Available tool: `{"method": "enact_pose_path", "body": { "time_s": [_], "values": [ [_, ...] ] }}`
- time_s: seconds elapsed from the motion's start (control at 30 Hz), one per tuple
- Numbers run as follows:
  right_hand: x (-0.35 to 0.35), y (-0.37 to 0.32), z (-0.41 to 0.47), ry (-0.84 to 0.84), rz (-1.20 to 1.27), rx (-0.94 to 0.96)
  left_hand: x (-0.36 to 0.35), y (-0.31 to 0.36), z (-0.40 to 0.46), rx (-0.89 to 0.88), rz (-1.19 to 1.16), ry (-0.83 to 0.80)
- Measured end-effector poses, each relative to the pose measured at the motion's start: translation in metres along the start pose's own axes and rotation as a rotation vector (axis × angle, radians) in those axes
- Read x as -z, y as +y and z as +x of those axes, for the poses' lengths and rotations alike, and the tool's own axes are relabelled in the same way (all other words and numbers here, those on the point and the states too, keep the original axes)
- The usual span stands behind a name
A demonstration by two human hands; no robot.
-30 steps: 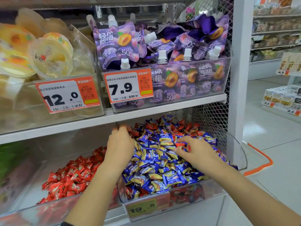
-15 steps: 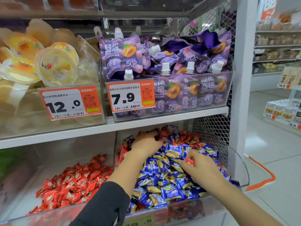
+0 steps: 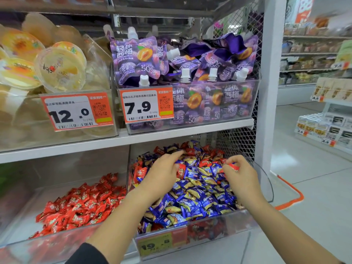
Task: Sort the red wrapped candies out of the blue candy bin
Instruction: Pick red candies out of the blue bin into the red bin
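A clear bin [image 3: 263,180] on the lower shelf holds a heap of blue wrapped candies [image 3: 192,202], with red wrapped candies [image 3: 204,161] mixed in toward the back and left side. My right hand [image 3: 242,178] hovers over the right of the heap and pinches a red candy [image 3: 233,166] between thumb and fingers. My left hand [image 3: 162,174] lies over the left middle of the heap, its fingers stretched toward the back among the candies; whether it holds anything is hidden.
Left of it a second clear bin [image 3: 62,242] holds only red candies [image 3: 80,204]. The shelf above [image 3: 122,139] carries bins of purple jelly pouches [image 3: 190,73] and jelly cups [image 3: 57,67]. A white post [image 3: 266,92] and wire mesh stand to the right.
My right hand has lifted off the heap with the red candy and moved right. My left hand has drawn back toward the middle of the bin with fingers extended.
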State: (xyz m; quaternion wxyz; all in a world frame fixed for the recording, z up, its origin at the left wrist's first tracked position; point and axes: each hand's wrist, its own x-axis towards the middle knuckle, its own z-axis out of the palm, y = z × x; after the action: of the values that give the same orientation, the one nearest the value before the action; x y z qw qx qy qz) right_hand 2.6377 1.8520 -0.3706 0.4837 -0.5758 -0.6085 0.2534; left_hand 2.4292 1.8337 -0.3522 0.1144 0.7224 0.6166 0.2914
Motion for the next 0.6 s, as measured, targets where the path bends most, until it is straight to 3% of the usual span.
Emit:
{"method": "enact_pose_path", "body": {
  "time_s": [0.13, 0.27, 0.33, 0.5, 0.6],
  "values": [
    [0.002, -0.005, 0.002, 0.044, 0.136, 0.03, 0.016, -0.005, -0.001, 0.146, -0.241, 0.067],
    [-0.006, -0.008, 0.003, -0.139, 0.046, 0.089, 0.021, -0.015, 0.0, 0.239, -0.392, 0.125],
    [-0.012, -0.009, 0.001, -0.214, -0.007, 0.112, 0.021, -0.017, 0.002, 0.251, -0.388, 0.135],
    [-0.01, -0.011, 0.0, -0.202, -0.104, 0.18, 0.025, -0.017, 0.002, 0.231, -0.211, 0.248],
    [-0.005, -0.011, 0.003, -0.181, -0.079, 0.16, 0.029, -0.019, 0.005, 0.266, -0.37, 0.265]
  ]
}}
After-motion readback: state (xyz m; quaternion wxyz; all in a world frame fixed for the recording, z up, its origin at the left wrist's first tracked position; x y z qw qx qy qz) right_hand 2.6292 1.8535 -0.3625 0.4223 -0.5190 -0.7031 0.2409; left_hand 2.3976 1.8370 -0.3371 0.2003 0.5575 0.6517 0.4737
